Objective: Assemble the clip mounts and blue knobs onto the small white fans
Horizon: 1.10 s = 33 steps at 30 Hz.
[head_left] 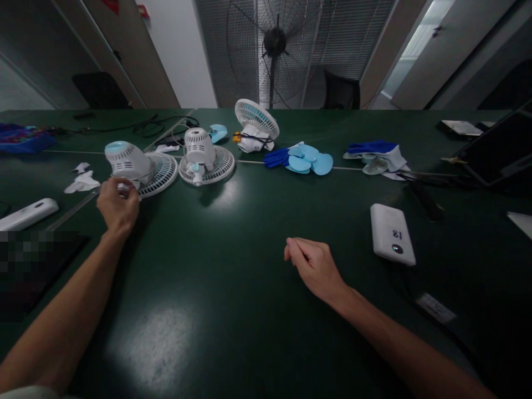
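At the left, my left hand [118, 205] is closed around the lower end of a white fan [128, 163], whose round grille lies against the table. A second white fan [200, 149] rests grille-down just to its right. My right hand [315, 266] is curled into a loose fist over the table, touching no fan, with nothing visible in it. Farther back stands a third fan [255, 124] with its grille tilted up. Light blue fan blades [310, 159] lie beside a blue glove [276, 158] at the middle.
On the green table [216, 249], a white power bank [392, 234] lies to the right. More gloves [378, 157] are behind it. White scraps [83, 182] and a white device [31, 214] lie left. A large black fan [275, 42] stands beyond the table.
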### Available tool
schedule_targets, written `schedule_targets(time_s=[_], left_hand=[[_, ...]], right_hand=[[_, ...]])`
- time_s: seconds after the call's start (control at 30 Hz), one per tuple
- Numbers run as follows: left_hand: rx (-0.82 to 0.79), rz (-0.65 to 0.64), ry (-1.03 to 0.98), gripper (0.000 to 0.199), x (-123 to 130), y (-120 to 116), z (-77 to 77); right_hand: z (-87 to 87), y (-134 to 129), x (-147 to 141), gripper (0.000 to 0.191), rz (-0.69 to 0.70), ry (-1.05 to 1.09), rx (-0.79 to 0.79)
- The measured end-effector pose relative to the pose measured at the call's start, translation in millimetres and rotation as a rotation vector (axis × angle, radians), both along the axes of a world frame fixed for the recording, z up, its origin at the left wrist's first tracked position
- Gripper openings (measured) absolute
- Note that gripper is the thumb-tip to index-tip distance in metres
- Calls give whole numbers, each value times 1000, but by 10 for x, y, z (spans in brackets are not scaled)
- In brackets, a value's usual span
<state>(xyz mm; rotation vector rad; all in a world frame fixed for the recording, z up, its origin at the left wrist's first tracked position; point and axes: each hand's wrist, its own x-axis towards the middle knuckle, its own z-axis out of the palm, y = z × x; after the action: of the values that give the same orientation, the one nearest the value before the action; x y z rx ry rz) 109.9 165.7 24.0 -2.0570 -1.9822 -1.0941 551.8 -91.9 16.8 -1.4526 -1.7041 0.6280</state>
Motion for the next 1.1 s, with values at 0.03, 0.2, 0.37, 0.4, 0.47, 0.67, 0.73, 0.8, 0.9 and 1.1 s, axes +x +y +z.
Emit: schedule_targets(time_s=[0.03,0.2,0.37,0.4,0.47,0.67,0.73,0.8,0.9,1.1], left_hand=[[24,20,8,26,31,-33,2],[123,82,58,21,231,-327,1],[125,15,91,20,362,-758,0],[122,-2,96,21,391,-863,0],[123,-34,104,21,465,-1097,-3],[128,-332,69,11,810,-1820,-46],[113,-472,54,13,967,-1972,-65],[126,-608,27,18,1164,-2052,-74],[124,-787,1,17,1552,-2063,-69],[164,-1004,-51,3,2420,-1962,-69]], right_hand=[[0,0,-3,47,2,2,-3],[1,2,-16,45,5,5,-7],[2,9,-16,45,4,-11,11],[4,10,-16,45,3,-15,17],[9,13,-19,44,5,-22,23],[15,-4,-21,44,40,-54,33],[10,-29,-28,41,108,-122,86],[0,-64,-45,33,205,-241,175],[-30,-115,-81,22,315,-424,297],[-118,-125,-73,15,140,-384,484]])
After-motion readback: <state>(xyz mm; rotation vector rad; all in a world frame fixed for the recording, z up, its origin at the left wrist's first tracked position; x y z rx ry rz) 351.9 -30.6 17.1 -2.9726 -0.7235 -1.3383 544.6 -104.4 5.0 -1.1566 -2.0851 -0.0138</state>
